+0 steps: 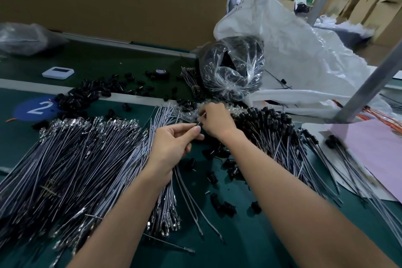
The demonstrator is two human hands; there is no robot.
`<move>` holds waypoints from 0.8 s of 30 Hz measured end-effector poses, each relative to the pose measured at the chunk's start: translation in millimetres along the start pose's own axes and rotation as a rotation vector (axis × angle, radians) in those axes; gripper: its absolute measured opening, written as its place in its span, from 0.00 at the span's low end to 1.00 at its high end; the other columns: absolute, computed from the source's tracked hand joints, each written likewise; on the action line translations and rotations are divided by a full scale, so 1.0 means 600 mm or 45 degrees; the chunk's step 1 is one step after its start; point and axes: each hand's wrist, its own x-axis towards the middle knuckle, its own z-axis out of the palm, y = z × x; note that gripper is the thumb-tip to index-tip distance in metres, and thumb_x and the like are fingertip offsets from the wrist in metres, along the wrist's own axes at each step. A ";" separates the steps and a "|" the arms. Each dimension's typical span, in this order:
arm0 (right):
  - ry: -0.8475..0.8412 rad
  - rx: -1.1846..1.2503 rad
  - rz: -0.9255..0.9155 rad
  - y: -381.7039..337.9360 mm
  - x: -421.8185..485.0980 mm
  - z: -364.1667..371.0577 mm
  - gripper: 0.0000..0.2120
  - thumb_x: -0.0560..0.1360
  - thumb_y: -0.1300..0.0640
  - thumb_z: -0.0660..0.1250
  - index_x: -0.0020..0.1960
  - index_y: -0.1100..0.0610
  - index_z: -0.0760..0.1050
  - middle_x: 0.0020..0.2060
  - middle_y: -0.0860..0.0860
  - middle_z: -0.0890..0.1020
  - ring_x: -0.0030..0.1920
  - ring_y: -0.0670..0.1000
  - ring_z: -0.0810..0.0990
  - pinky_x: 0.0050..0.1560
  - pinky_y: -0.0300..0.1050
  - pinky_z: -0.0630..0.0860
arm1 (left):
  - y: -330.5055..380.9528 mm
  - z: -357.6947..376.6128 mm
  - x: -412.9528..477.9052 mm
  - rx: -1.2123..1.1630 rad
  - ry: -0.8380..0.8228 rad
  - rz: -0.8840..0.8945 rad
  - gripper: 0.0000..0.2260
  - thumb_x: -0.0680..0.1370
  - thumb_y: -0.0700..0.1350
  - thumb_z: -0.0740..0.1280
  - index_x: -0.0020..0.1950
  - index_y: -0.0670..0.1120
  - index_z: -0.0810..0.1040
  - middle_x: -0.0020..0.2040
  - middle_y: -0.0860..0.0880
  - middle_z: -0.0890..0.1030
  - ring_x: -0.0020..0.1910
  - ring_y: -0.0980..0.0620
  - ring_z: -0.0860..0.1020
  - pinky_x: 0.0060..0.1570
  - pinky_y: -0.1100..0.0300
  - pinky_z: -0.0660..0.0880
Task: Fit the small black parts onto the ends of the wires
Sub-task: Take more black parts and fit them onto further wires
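At the centre of the green table [250, 235], the left hand [174, 146] has its fingers curled, with thumb and forefinger pinching the metal-tipped end of one wire [192, 125]. The right hand [215, 121] is just beside it, fingers curled, pinching a small black part [199, 124] that is touching that wire end. How far the tip sits inside the part cannot be told. Directly below the hands, loose black parts [219, 180] lie scattered on the table. To the left is a large heap of bare wires [76, 159] with metal terminals at their ends. To the right is a pile of fitted wires [272, 128], each carrying a black part at its far end. Beyond the hands, more black parts [95, 91] lie near a blue disc [36, 107] marked 2. A clear bag [232, 69] of black pieces rests against a white sack [293, 45]. A pink sheet [374, 154] lies at the right edge.
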 end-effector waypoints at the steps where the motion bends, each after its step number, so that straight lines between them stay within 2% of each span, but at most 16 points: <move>1: 0.027 0.000 0.002 -0.001 0.003 0.002 0.09 0.78 0.60 0.66 0.57 0.60 0.80 0.54 0.59 0.81 0.53 0.59 0.80 0.52 0.51 0.77 | -0.001 0.000 0.001 0.018 -0.001 0.005 0.02 0.76 0.40 0.71 0.48 0.45 0.83 0.38 0.46 0.86 0.23 0.59 0.69 0.25 0.68 0.68; 3: 0.045 0.000 -0.004 -0.001 0.006 0.005 0.07 0.77 0.63 0.67 0.54 0.60 0.79 0.53 0.60 0.80 0.51 0.59 0.79 0.50 0.50 0.76 | -0.002 0.002 0.001 0.042 -0.003 0.008 0.02 0.76 0.40 0.72 0.48 0.46 0.83 0.38 0.47 0.86 0.24 0.59 0.69 0.30 0.65 0.70; 7: 0.005 0.109 0.005 0.007 0.012 0.004 0.08 0.73 0.67 0.66 0.49 0.60 0.81 0.49 0.60 0.81 0.50 0.59 0.80 0.52 0.51 0.78 | -0.003 0.002 0.001 0.031 -0.005 0.004 0.03 0.76 0.40 0.72 0.48 0.47 0.83 0.38 0.47 0.86 0.24 0.58 0.70 0.34 0.61 0.71; 11: 0.093 0.328 0.011 0.020 -0.009 -0.004 0.05 0.72 0.64 0.72 0.47 0.59 0.84 0.43 0.56 0.85 0.47 0.54 0.82 0.51 0.47 0.79 | -0.005 0.003 0.001 0.043 0.010 0.023 0.04 0.76 0.39 0.72 0.50 0.45 0.83 0.39 0.46 0.86 0.24 0.57 0.71 0.27 0.66 0.69; 13: 0.213 0.588 -0.020 0.026 -0.036 -0.012 0.04 0.71 0.64 0.74 0.46 0.60 0.85 0.37 0.52 0.84 0.40 0.50 0.83 0.46 0.46 0.80 | -0.007 0.003 0.002 0.079 0.017 0.047 0.05 0.76 0.38 0.71 0.51 0.45 0.83 0.39 0.47 0.86 0.25 0.57 0.74 0.23 0.68 0.68; 15: 0.314 0.806 -0.076 0.034 -0.069 -0.018 0.04 0.71 0.65 0.74 0.45 0.59 0.85 0.33 0.47 0.83 0.33 0.44 0.81 0.38 0.38 0.79 | -0.010 0.003 0.001 0.103 0.015 0.076 0.06 0.76 0.37 0.71 0.51 0.46 0.83 0.38 0.48 0.86 0.26 0.57 0.77 0.23 0.67 0.70; 17: 0.344 0.888 -0.130 0.039 -0.096 -0.019 0.05 0.72 0.66 0.73 0.45 0.58 0.85 0.33 0.45 0.83 0.32 0.40 0.81 0.38 0.33 0.77 | -0.011 0.005 0.000 0.132 -0.016 0.097 0.06 0.76 0.36 0.71 0.49 0.47 0.83 0.38 0.49 0.86 0.29 0.56 0.80 0.26 0.66 0.72; 20: 0.345 0.905 -0.153 0.042 -0.118 -0.014 0.06 0.73 0.67 0.72 0.47 0.60 0.85 0.36 0.47 0.84 0.34 0.39 0.81 0.42 0.34 0.78 | -0.012 0.009 -0.001 0.154 -0.070 0.108 0.08 0.76 0.35 0.71 0.47 0.48 0.83 0.36 0.50 0.86 0.31 0.55 0.82 0.28 0.65 0.76; 24: 0.405 0.879 -0.211 0.049 -0.129 -0.008 0.07 0.73 0.68 0.72 0.48 0.60 0.85 0.38 0.48 0.85 0.36 0.40 0.83 0.44 0.35 0.79 | -0.012 0.007 0.000 0.201 -0.102 0.148 0.08 0.76 0.33 0.70 0.48 0.46 0.83 0.36 0.49 0.85 0.32 0.54 0.82 0.30 0.64 0.77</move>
